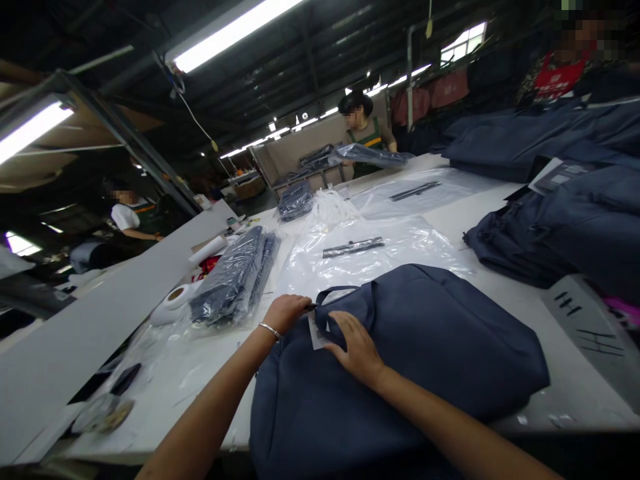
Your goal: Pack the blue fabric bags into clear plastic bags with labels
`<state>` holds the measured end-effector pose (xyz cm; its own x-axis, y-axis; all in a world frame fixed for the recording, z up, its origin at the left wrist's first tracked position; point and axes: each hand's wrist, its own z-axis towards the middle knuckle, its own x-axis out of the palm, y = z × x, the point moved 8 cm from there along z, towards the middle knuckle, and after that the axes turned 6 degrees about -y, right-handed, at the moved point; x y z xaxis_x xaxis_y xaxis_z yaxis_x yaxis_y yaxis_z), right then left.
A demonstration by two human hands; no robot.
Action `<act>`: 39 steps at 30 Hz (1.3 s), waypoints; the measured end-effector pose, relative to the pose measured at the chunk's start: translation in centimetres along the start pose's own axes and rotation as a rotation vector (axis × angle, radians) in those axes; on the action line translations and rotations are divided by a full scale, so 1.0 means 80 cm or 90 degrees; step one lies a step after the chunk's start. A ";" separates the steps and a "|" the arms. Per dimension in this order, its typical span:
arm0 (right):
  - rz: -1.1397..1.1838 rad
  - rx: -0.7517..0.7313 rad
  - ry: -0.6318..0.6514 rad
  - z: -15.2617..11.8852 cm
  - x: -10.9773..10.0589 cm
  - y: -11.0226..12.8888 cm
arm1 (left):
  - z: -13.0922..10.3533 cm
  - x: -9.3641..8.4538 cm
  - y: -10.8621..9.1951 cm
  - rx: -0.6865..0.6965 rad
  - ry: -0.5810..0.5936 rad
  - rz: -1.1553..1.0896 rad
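Note:
A dark navy bag [410, 333] lies on the table right in front of me, its carry handle [340, 291] standing up from the top. My left hand [290, 313] is closed in a pinch beside the handle, with a small dark thing at its fingertips that I cannot make out. Just below those fingers hangs a pale tag [317, 333]. My right hand [357, 350] rests over the bag, thumb and fingers curved and apart, its thumb tip close to the tag's lower edge.
Clear plastic bags [370, 257] lie flat behind the navy bag. Wrapped dark goods [235, 280] and a white roll [177, 297] are at left. Piled navy bags [575, 220] and a marked grey board [595, 347] stand at right. Co-workers stand beyond, one [373, 133] handling a wrapped item.

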<state>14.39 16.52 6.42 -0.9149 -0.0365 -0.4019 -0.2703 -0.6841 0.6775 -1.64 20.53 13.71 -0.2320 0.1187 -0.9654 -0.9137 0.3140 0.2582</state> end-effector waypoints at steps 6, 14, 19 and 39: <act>-0.121 0.043 0.170 0.025 0.027 -0.014 | -0.007 -0.021 -0.015 0.047 -0.032 0.031; -0.188 0.066 0.037 0.041 -0.027 -0.078 | -0.028 -0.009 -0.068 0.220 -0.106 0.001; -0.147 0.058 0.095 0.024 0.004 -0.093 | -0.056 0.018 -0.109 0.327 -0.134 -0.137; -0.152 -0.281 -0.021 0.028 0.028 -0.029 | -0.057 0.015 -0.006 -0.275 -0.468 -0.270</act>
<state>12.27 19.66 5.34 -0.8536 0.1767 -0.4900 -0.3275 -0.9136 0.2411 -3.00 16.24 12.30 0.2812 0.6837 -0.6734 -0.9519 0.1098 -0.2860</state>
